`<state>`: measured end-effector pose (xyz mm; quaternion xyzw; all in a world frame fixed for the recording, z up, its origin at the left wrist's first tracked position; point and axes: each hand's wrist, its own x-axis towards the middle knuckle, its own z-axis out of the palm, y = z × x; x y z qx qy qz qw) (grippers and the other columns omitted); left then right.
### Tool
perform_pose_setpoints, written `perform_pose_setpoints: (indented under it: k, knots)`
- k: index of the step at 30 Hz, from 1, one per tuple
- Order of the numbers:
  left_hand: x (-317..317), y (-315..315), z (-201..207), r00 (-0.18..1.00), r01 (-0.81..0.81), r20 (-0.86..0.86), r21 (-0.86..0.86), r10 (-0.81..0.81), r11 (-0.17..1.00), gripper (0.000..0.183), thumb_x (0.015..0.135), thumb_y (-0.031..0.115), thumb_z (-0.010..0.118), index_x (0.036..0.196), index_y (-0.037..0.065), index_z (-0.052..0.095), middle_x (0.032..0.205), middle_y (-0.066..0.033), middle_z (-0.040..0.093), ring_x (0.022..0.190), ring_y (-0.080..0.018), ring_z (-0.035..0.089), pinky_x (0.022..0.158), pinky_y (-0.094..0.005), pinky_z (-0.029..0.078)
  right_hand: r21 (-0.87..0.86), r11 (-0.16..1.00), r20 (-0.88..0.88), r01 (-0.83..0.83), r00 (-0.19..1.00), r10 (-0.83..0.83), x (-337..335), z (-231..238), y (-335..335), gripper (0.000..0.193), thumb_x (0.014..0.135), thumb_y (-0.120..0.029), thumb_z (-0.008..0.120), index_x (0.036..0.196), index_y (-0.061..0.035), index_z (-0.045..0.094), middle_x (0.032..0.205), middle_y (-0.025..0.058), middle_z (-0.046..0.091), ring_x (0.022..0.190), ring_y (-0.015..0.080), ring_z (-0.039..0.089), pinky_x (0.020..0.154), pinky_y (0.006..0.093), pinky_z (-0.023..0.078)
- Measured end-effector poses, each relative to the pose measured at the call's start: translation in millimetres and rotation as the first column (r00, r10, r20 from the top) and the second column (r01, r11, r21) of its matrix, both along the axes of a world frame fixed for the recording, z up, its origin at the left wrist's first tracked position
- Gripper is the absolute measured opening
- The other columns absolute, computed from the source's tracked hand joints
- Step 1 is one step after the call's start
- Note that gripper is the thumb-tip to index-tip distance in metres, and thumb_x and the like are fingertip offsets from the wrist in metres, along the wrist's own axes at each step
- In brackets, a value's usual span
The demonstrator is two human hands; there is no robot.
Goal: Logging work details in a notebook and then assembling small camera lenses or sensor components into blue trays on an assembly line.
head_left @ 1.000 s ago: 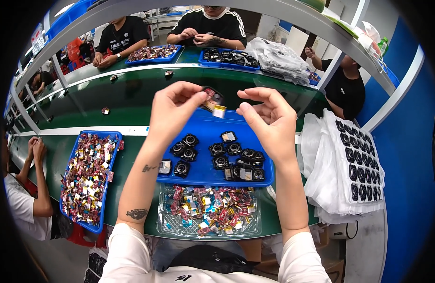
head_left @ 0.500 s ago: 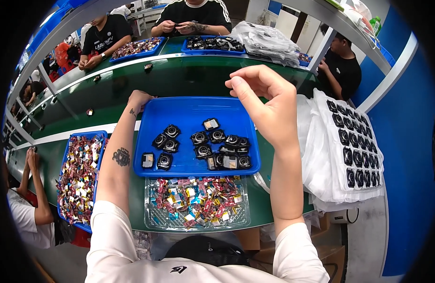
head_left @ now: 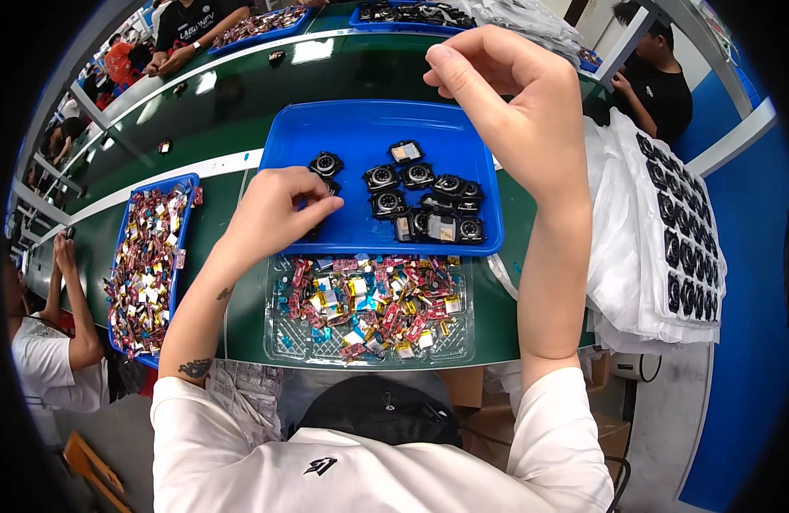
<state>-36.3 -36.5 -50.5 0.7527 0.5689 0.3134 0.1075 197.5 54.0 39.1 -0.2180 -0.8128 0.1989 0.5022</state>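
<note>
left hand: palm down in blue tray, grip curled on a black round part, likely | right hand: raised, fingertips pinched, contents unclear | parts pile between hands

The tray is bright blue, its small round parts black; the surface is dark green; the sleeves are white.

A long green workbench carries a narrow blue plastic tray heaped with small colourful foil-wrapped pieces at the left. White plastic sheets studded with round black parts lie stacked at the right, while other seated workers in black shirts sort parts beyond.
</note>
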Motion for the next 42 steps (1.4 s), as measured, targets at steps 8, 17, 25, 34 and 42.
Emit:
perform_pose_setpoints:
  k: [8, 17, 25, 34, 42]
  knots:
    - [15, -56, -5, 0.951, 0.223, -0.178, -0.175, -0.253, 0.959, 0.014, 0.069, 0.011, 0.075, 0.08, 0.004, 0.069, 0.063, -0.0064, 0.057, 0.058, -0.0245, 0.057, 0.054, -0.0359, 0.044, 0.051, 0.996, 0.186, -0.072, 0.981, 0.061, -5, -3, -10, 0.017, 0.086, -0.016, 0.065, 0.088, 0.0004, 0.067, 0.076, 0.0055, 0.068, 0.072, 0.0108, 0.066, 0.067, 0.023, 0.051]
    - [18, -61, -17, 0.918, 0.262, -0.283, -0.093, -0.278, 0.961, 0.013, 0.071, 0.009, 0.072, 0.083, 0.006, 0.067, 0.068, -0.0068, 0.057, 0.064, -0.0262, 0.059, 0.058, -0.0375, 0.047, 0.11, 0.99, 0.224, -0.083, 0.973, 0.057, -12, -12, -7, 0.021, 0.079, -0.022, 0.065, 0.083, -0.0023, 0.069, 0.069, 0.0134, 0.066, 0.065, 0.0237, 0.067, 0.063, 0.0311, 0.052]
    - [12, -40, 33, 0.889, 0.345, 0.354, -0.106, -0.289, 0.933, 0.009, 0.073, 0.004, 0.07, 0.074, 0.002, 0.062, 0.073, -0.0021, 0.061, 0.061, -0.0083, 0.051, 0.056, -0.0219, 0.042, -0.136, 0.889, 0.27, -0.437, 0.847, 0.458, -15, -10, -15, 0.023, 0.078, -0.021, 0.07, 0.082, 0.0014, 0.068, 0.071, 0.0121, 0.067, 0.068, 0.0198, 0.068, 0.062, 0.028, 0.052]
    - [40, -6, 79, 0.562, 0.351, 0.808, -0.039, -0.177, 0.935, 0.011, 0.083, 0.006, 0.068, 0.09, -0.002, 0.065, 0.081, -0.0045, 0.065, 0.073, -0.0071, 0.06, 0.066, -0.0194, 0.048, -0.135, 0.897, 0.172, -0.421, 0.882, 0.439, -1, 4, -14, 0.017, 0.084, -0.016, 0.069, 0.079, 0.001, 0.067, 0.065, 0.008, 0.065, 0.057, 0.0121, 0.06, 0.054, 0.0247, 0.046]
    - [21, 0, 68, 0.748, 0.237, 0.613, 0.111, -0.254, 0.965, 0.015, 0.086, 0.01, 0.066, 0.084, -0.004, 0.066, 0.078, -0.0056, 0.067, 0.073, -0.0083, 0.06, 0.067, -0.0223, 0.048, -0.201, 0.892, 0.079, -0.404, 0.901, 0.426, -9, 0, -14, 0.014, 0.085, -0.012, 0.067, 0.079, 0.0005, 0.067, 0.069, 0.0076, 0.066, 0.06, 0.012, 0.062, 0.054, 0.0238, 0.047]
